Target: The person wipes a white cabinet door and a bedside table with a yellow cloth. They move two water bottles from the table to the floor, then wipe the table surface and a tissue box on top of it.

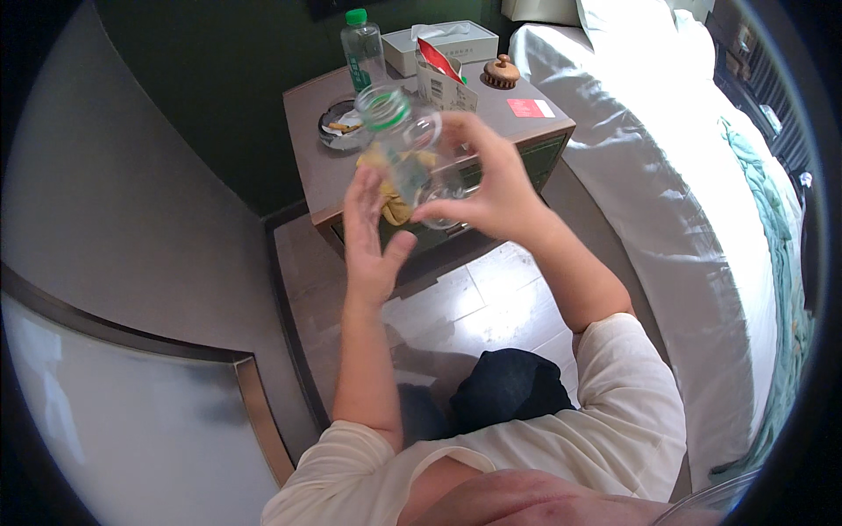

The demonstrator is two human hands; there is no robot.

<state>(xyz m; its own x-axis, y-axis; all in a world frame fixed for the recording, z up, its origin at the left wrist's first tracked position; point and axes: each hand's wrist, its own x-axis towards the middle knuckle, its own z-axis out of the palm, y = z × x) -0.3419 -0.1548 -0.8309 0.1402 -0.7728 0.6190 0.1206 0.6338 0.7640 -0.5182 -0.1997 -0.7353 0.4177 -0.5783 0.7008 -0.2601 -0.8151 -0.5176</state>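
A clear plastic bottle [411,154] with a green ring round its uncapped neck is tilted to the upper left, above the nightstand's front edge. My right hand [496,181] grips it from the right, thumb near its base and fingers towards its shoulder. To its left, my left hand [371,230] is raised with fingers and thumb apart; blur hides whether its fingertips touch the bottle. Behind the bottle, a yellow cloth [396,207] hangs over the nightstand's front edge, partly covered by the bottle and my left fingers.
On the nightstand [306,164] stand a green-capped bottle [364,56], a tissue box [477,49] and an open packet [447,82]. An ashtray [339,135] holds cigarette butts. A wooden massage brush [501,71] sits near a red-and-white card [529,108]. The bed [644,184] borders the right.
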